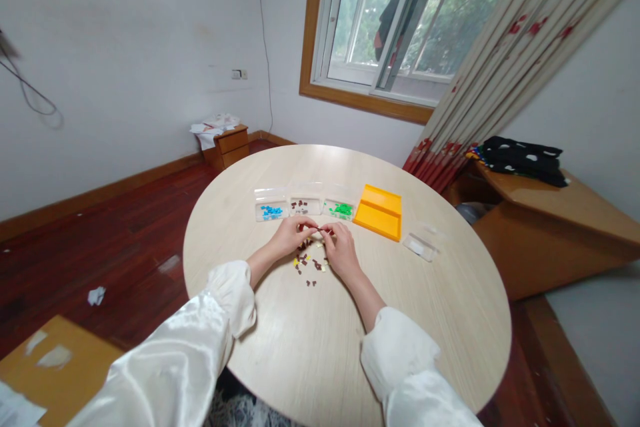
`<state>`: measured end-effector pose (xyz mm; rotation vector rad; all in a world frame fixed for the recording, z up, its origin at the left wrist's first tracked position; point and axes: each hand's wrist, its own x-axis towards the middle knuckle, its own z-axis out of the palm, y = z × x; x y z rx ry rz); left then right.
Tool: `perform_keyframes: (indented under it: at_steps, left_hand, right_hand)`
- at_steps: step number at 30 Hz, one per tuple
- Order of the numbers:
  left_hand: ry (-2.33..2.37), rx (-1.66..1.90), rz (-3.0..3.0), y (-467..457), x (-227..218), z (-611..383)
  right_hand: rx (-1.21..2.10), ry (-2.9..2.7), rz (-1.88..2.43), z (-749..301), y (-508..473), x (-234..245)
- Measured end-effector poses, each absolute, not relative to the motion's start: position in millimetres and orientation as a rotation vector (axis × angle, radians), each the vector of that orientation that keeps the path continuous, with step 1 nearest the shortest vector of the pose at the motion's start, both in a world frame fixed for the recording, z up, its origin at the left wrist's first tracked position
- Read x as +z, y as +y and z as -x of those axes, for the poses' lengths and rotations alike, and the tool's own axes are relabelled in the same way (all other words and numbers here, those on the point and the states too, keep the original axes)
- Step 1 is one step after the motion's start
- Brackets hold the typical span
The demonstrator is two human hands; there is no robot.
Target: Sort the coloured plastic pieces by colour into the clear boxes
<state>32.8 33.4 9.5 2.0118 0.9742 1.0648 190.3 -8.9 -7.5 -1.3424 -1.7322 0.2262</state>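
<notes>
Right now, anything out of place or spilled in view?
A crumpled white scrap lies on the floor left of the table, like litter. Brown and yellow pieces lie loose near the right hand, while blue ones sit in a clear box; spilled or tipped out on purpose, I can't tell.

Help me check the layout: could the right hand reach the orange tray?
Likely yes: only tabletop lies between the right hand and the orange tray, though that hand apparently holds a brown piece.

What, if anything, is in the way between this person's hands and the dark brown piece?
Nothing visible: the left hand and right hand both hold the dark brown piece at their fingertips. The scattered pieces lie on the table, nearer the person.
</notes>
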Motion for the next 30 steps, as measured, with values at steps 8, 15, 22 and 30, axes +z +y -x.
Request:
perform_keyframes:
  at_steps: [8,15,22,30]
  left_hand:
    - [1.359,1.39,-1.827,66,8,-27]
    - [1.551,1.311,-2.077,86,0,-22]
    - [1.565,1.148,-2.302,81,0,-24]
    - [1.35,1.081,-2.405,65,8,-28]
  right_hand:
    - [0.235,-1.853,1.321,-189,-10,-11]
    - [0.262,-2.007,1.402,-184,-15,-9]
    - [0.257,-2.038,1.434,-184,-17,-3]
    - [0.221,-1.903,1.473,-188,-14,-6]
